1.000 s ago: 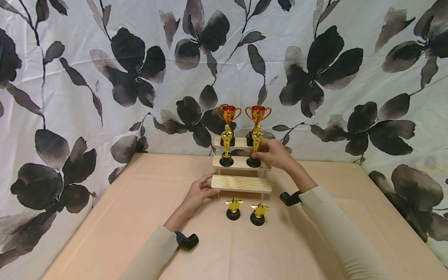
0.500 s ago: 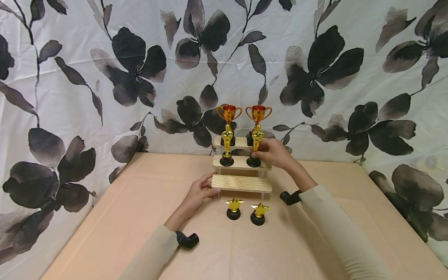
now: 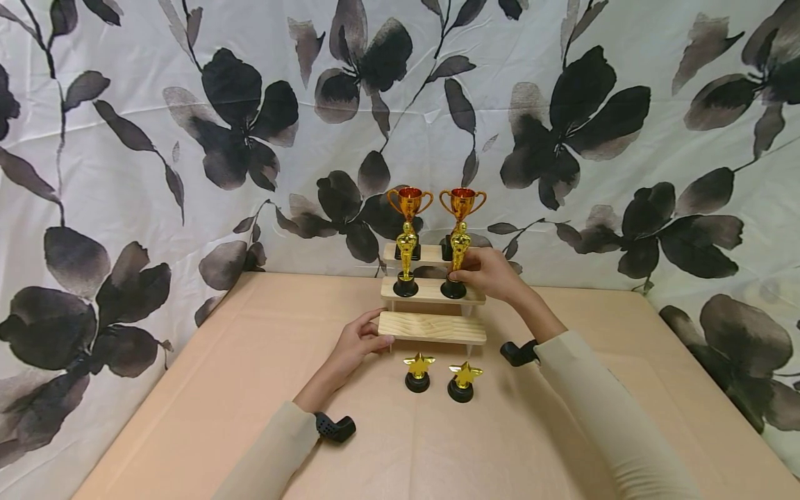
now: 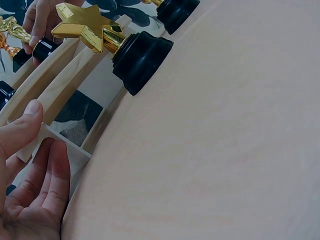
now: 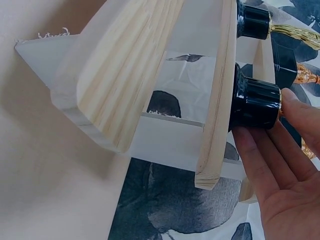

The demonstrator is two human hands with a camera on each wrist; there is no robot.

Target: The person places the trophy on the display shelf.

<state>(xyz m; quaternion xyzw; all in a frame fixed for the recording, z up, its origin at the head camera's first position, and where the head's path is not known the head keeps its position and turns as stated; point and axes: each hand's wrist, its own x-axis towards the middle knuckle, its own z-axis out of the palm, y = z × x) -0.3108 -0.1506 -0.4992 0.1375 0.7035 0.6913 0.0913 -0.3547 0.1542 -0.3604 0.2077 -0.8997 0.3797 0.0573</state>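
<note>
A three-step wooden display stand (image 3: 431,328) stands at the far part of the table. My left hand (image 3: 350,347) grips the left end of its lowest step, thumb on the board and fingers by the white side support (image 4: 67,147). On the middle step stand two gold figurine trophies. My right hand (image 3: 494,274) pinches the right figurine trophy (image 3: 459,253) low down, at its black base (image 5: 257,102), which sits on the board. The left figurine trophy (image 3: 406,253) stands beside it, untouched. Two gold cup trophies, left cup (image 3: 409,203) and right cup (image 3: 462,203), stand on the top step.
Two star trophies, left star (image 3: 417,373) and right star (image 3: 463,382), stand on the table (image 3: 400,458) in front of the stand. Behind the stand hangs a white floral cloth (image 3: 450,139). Black wrist devices are on both forearms.
</note>
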